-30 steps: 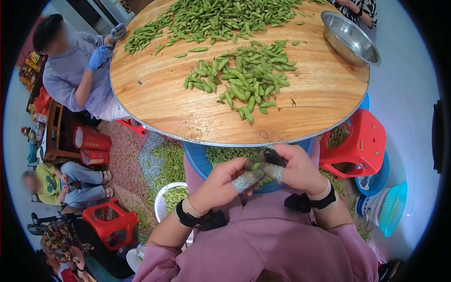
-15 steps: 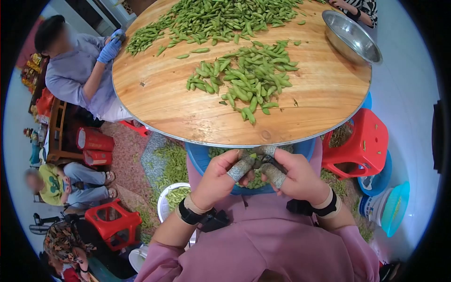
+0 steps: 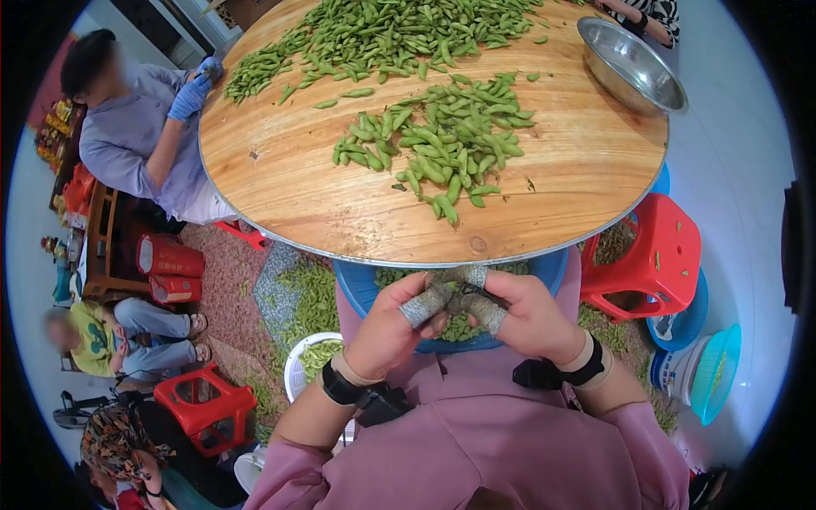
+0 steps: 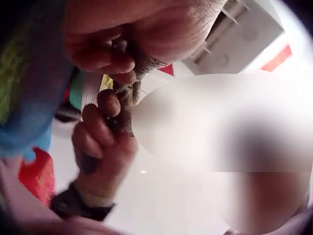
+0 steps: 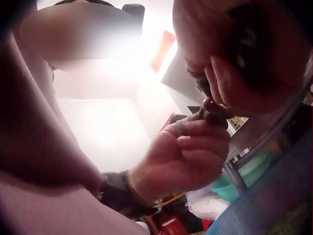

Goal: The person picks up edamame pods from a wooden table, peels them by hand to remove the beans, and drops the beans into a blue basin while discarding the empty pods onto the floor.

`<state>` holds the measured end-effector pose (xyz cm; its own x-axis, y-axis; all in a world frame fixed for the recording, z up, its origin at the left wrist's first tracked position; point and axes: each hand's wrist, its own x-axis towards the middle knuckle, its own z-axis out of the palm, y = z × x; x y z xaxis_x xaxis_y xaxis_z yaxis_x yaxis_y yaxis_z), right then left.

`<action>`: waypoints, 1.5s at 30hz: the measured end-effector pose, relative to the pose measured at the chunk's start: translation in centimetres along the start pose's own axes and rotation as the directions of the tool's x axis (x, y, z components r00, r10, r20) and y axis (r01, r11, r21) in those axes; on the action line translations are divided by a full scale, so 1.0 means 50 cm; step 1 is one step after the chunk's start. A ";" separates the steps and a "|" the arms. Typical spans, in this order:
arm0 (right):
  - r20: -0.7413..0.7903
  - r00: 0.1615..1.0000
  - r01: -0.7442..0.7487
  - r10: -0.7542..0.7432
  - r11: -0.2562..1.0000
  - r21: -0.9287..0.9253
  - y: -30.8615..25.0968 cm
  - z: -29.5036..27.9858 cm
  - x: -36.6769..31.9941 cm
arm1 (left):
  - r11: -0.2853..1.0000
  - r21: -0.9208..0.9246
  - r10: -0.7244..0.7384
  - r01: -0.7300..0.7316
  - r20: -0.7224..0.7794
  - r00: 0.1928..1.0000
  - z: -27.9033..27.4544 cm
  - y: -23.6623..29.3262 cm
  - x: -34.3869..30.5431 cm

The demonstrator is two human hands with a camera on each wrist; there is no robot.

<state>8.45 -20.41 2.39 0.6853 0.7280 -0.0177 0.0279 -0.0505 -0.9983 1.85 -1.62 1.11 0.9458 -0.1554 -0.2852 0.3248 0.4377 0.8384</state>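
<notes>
My left hand (image 3: 387, 327) and right hand (image 3: 535, 327) meet fingertip to fingertip over a blue basin (image 3: 350, 293), just below the table edge. Both have tape-wrapped fingers and thumbs. They pinch a green soybean pod (image 3: 453, 282) between them, mostly hidden by the fingertips. Shelled green beans (image 3: 459, 329) lie in the basin under the hands. In the right wrist view, a dark shiny thing (image 5: 247, 41) lies against the right palm. In the left wrist view, the two hands touch at their darkened fingertips.
On the wooden table (image 3: 297, 187) are a small heap of pods (image 3: 459, 136), a larger pile (image 3: 408, 34) and a steel bowl (image 3: 633, 68). A red stool (image 3: 667, 255) stands right, a white basket (image 3: 297, 370) left. A blue-gloved person (image 3: 136, 127) sits at the table's left.
The hands have drawn their fingertips closer together and the right fingers have turned inward. The pod's green tip shows less than before. At left, the gloved person's hands have come together.
</notes>
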 end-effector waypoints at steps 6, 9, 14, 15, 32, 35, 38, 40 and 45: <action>0.080 0.939 0.331 -0.334 0.821 -0.466 0.014 -0.010 0.001 | 0.822 -0.517 -0.059 0.239 0.341 0.938 -0.020 -0.026 0.006; 0.143 0.944 0.320 -0.296 0.729 -0.605 0.003 -0.018 -0.003 | 0.746 -0.581 -0.064 0.327 0.427 0.902 -0.021 -0.027 0.012; -0.025 0.989 0.121 -0.144 0.906 -0.406 0.017 -0.006 -0.010 | 0.940 -0.276 -0.172 0.201 0.125 0.977 -0.011 -0.017 0.018; -0.044 0.997 -0.071 0.064 0.976 -0.207 0.008 -0.005 -0.012 | 0.992 -0.023 -0.120 0.122 0.081 0.989 -0.004 -0.004 0.014; -0.083 0.941 -0.334 0.327 0.937 -0.100 -0.028 0.001 -0.021 | 0.013 0.936 0.538 -0.353 0.291 0.791 0.014 -0.008 0.003; -0.085 0.931 -0.361 0.355 0.931 -0.060 -0.032 0.001 -0.025 | 0.065 0.923 0.521 -0.380 0.293 0.801 0.016 -0.008 -0.001; -0.079 0.944 -0.326 0.320 0.942 -0.081 -0.030 0.004 -0.029 | 0.009 0.924 0.540 -0.383 0.318 0.779 0.017 -0.008 -0.004; -0.075 0.953 -0.299 0.292 0.949 -0.100 -0.025 0.005 -0.030 | -0.054 0.928 0.528 -0.367 0.339 0.779 0.018 -0.008 -0.007; -0.058 0.995 -0.095 0.085 0.980 -0.176 -0.019 0.003 -0.033 | 0.867 0.480 0.177 -0.132 -0.051 0.983 0.009 0.005 -0.006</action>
<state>7.17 -21.48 3.38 0.7266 0.6798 -0.0997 0.0910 -0.2390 -0.9668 1.65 -1.85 1.60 0.9874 -0.0300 -0.1553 0.1546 -0.0249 0.9877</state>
